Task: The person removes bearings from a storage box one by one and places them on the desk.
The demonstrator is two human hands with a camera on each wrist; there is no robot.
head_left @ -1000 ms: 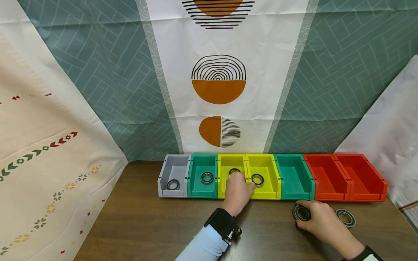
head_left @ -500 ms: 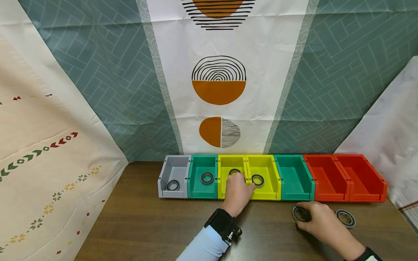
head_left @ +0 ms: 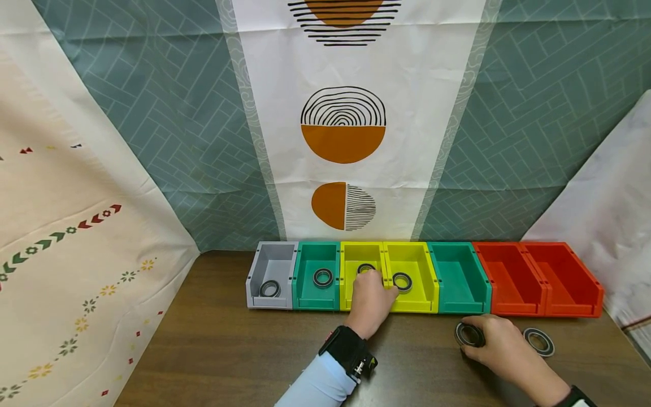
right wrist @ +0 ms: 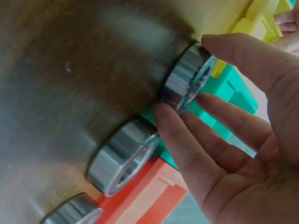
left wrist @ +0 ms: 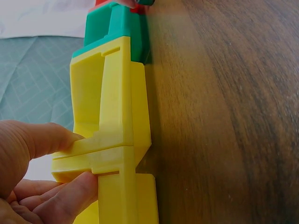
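Note:
My left hand is at the two yellow bins. In the left wrist view its thumb and fingers pinch the adjoining side walls of these bins. My right hand is on the wooden table in front of the green and red bins. It holds a ball bearing between thumb and fingertips, tilted on edge in the right wrist view. Beside that lies a second bearing, and a third bearing is farther along. From the head, one loose bearing shows right of the hand.
Along the back of the table runs a row of bins. Single bearings lie in the grey bin, the left green bin and each yellow bin. Farther right are another green bin and two red bins. Patterned cloths hang behind.
Both hands stay in place, the left at the yellow bins and the right on its bearing. The held bearing has tilted very slightly; the head view shifts a little.

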